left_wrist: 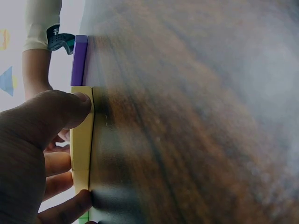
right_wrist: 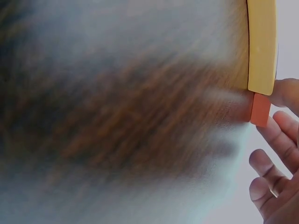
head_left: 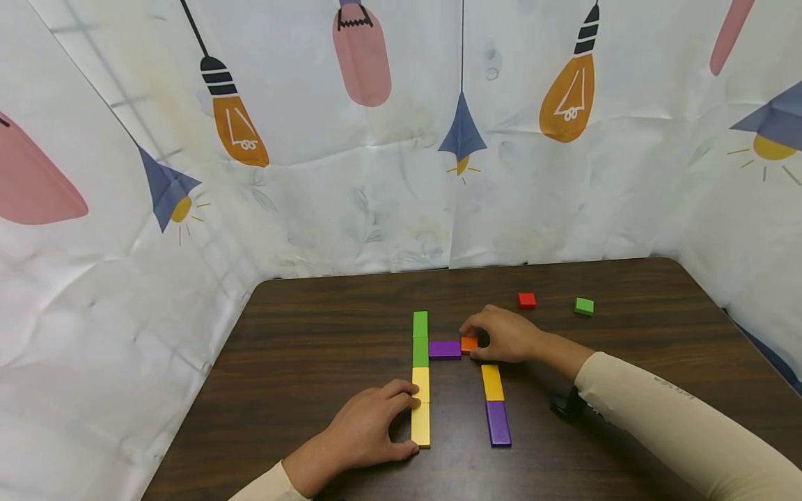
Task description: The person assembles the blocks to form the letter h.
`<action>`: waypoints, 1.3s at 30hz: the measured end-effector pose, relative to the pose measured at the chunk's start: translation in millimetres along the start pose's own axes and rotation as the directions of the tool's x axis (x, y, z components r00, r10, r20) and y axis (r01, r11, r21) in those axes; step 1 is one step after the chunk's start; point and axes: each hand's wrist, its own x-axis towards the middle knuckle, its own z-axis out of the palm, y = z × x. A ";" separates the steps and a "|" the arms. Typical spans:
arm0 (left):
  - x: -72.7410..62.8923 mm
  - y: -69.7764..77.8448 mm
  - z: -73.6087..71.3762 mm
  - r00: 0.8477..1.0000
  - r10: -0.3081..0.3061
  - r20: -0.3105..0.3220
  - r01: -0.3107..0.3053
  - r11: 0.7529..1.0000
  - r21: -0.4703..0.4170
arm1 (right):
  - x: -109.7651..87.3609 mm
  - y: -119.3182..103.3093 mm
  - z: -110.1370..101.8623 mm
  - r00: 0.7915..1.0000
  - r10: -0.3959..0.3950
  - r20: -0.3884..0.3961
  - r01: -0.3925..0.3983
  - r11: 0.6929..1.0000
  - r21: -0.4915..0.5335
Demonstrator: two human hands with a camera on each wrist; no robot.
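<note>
My right hand (head_left: 506, 335) pinches a small orange block (head_left: 468, 346) between thumb and forefinger. That block lies at the right end of a purple block (head_left: 445, 350), and shows as orange-red (right_wrist: 260, 110) in the right wrist view. My left hand (head_left: 370, 426) rests along a column's left side. Its thumb touches the near end of the nearer pale yellow block (head_left: 421, 426), and its fingertips touch the farther pale yellow block (head_left: 422, 383). Two green blocks (head_left: 420, 352) continue the column away from me. An amber block (head_left: 492, 383) and another purple block (head_left: 498, 424) form a second line, below my right hand.
Farther back on the dark wooden table (head_left: 301, 334) lie a red block (head_left: 527, 300) and a green block (head_left: 584, 306), apart from the others. A white curtain (head_left: 401, 209) printed with lamps hangs behind the table and along its sides.
</note>
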 end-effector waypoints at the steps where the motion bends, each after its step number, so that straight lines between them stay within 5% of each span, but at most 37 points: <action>1: 0.0 0.1 0.0 1.000 -0.001 0.001 0.001 1.000 -0.001 | 0.0 -0.2 -0.2 1.000 0.000 0.003 0.000 1.000 0.001; 22: 0.1 0.2 1.2 1.000 -0.008 0.017 0.008 1.000 -0.013 | -1.2 -1.1 -3.7 0.999 0.033 0.027 -0.033 0.999 0.018; 39: 0.8 -1.5 -0.7 1.000 0.002 0.028 -0.001 1.000 -0.013 | -28.1 41.8 -30.9 0.988 0.125 -0.092 -0.122 0.992 0.032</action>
